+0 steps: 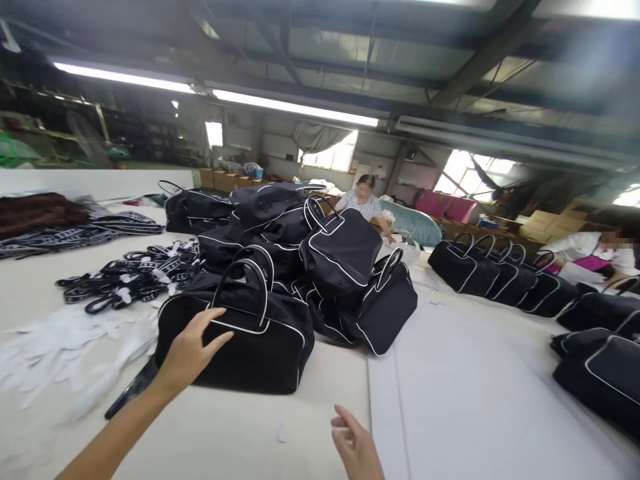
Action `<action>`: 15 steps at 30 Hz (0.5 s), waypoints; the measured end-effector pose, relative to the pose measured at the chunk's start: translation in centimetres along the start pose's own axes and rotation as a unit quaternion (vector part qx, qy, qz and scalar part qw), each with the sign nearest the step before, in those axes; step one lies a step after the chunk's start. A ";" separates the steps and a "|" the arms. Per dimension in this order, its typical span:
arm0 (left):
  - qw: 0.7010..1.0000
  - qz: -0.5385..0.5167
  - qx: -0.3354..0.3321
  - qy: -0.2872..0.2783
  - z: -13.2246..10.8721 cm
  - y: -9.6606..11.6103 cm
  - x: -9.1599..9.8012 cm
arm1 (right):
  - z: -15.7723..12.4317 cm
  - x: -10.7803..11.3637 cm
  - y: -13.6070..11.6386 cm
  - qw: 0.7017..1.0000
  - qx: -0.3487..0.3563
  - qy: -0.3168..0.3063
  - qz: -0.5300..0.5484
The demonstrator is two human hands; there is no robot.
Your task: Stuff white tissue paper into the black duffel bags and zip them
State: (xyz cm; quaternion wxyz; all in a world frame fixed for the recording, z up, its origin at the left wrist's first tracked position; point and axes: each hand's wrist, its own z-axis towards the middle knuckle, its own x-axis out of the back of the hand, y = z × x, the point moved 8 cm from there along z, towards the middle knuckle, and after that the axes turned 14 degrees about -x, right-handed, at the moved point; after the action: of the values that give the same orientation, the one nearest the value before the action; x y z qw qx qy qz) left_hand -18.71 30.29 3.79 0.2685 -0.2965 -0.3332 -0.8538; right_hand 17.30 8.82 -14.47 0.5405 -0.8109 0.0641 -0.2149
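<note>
A black handbag (240,360) with white piping and two upright looped handles stands in front of me on the table. My left hand (195,347) is in front of its left side, thumb and fingers apart, with nothing held; I cannot tell whether it touches the fabric. Lower down and to the right, my right hand (354,443) hovers over the table, fingers slightly bent and apart, holding nothing. A small white tag (282,431) lies on the table to its left. Behind the nearest bag, a heap of similar black bags (345,257) is piled up, some tilted.
Bundled black-and-white straps (135,273) and thin white pieces (45,353) lie at left. White sheets (460,393) cover the table at right, beside a row of black bags (493,273). One person (367,200) works behind the heap, another (585,250) at far right.
</note>
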 end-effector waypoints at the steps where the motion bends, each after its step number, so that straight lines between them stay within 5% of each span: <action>1: 0.998 0.018 -0.048 -0.023 2.6 0.1 -1.0 | 0.6 -0.7 -3.6 0.999 0.032 0.002 -0.015; 4: 0.975 0.099 -0.147 -0.133 8.5 0.3 -4.5 | 3.1 -3.6 -14.1 0.988 0.134 0.034 -0.063; 7: 0.941 0.136 -0.223 -0.214 10.5 1.3 -6.7 | 6.0 -7.7 -19.7 0.972 0.185 0.066 -0.125; 11: 0.923 0.130 -0.297 -0.205 8.9 2.4 -7.0 | 8.1 -11.8 -19.3 0.963 0.140 0.080 -0.216; 15: 0.927 0.053 -0.345 -0.135 6.1 2.7 -6.4 | 3.8 -11.5 -18.8 0.927 0.187 0.132 -0.298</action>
State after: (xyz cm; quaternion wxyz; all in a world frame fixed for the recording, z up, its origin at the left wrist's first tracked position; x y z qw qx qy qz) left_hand -10.58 34.74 4.15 0.1473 -0.5003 -0.0346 -0.8525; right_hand 6.16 23.58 -1.87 0.5800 -0.6412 -0.1507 -0.4793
